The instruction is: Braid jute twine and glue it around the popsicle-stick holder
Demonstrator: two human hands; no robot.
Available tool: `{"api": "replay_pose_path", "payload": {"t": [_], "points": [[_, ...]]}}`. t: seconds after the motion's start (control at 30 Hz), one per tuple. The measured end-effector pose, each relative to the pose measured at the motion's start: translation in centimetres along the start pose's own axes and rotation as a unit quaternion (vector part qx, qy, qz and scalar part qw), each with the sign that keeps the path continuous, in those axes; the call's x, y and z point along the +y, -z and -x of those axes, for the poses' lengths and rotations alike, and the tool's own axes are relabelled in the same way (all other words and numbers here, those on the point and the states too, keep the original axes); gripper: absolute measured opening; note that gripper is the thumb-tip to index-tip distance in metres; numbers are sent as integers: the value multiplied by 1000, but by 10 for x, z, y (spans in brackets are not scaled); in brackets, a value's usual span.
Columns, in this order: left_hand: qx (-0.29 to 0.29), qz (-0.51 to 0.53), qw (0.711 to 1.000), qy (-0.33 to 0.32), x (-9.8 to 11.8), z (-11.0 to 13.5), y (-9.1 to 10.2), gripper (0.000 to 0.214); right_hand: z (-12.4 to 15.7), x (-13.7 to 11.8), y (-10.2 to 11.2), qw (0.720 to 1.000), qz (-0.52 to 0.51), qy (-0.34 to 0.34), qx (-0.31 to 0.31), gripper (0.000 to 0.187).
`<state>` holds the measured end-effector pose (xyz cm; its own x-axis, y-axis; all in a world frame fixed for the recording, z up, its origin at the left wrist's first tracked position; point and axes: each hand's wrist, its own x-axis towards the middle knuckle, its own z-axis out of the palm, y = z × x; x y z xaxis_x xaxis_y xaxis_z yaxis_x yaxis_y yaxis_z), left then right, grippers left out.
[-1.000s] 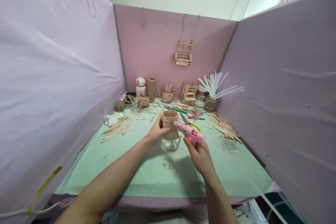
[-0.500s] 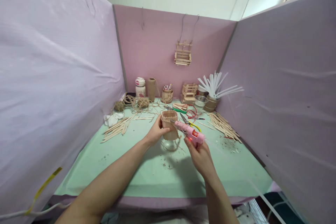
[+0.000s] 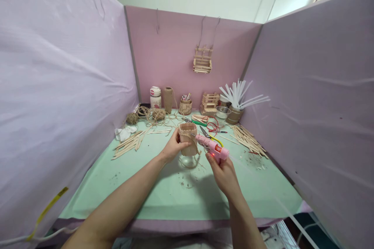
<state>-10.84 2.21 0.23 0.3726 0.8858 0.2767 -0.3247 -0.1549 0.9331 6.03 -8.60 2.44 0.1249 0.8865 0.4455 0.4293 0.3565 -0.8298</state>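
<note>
My left hand (image 3: 173,147) is wrapped around the left side of a small cup (image 3: 189,148) clad in wooden craft sticks, held upright above the table. A strand of twine (image 3: 188,134) runs around the cup near its rim, and a loose tail hangs at its right side down toward the table. In my right hand (image 3: 222,171) is a pink hot glue gun (image 3: 212,146) with a red light glowing on it. Its nozzle points left at the cup's upper right side, very close to the twine; whether it touches I cannot tell.
Craft sticks lie in piles at left (image 3: 128,144) and right (image 3: 248,140). Behind the cup are yellow-handled scissors (image 3: 215,140), green-handled pliers (image 3: 199,123) and tangled twine (image 3: 159,114). A pot of white glue sticks (image 3: 235,115) stands back right. Fabric-covered panels (image 3: 172,54) enclose the table.
The glue gun has shifted very slightly right and down relative to the cup. My left hand keeps its hold on the cup, and the view has moved a little.
</note>
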Motion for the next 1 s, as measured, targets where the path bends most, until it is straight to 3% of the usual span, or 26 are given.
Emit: {"api": "replay_pose_path", "payload": {"t": [0.37,1.0], "points": [[-9,-3,1000,-15,2,-1,-2,70,1,6,3,1000,-2,-29,10,42],[-6,5,1000,-5,2,0,-2,70,-1,4,8,998,47,-14,29,42]]}}
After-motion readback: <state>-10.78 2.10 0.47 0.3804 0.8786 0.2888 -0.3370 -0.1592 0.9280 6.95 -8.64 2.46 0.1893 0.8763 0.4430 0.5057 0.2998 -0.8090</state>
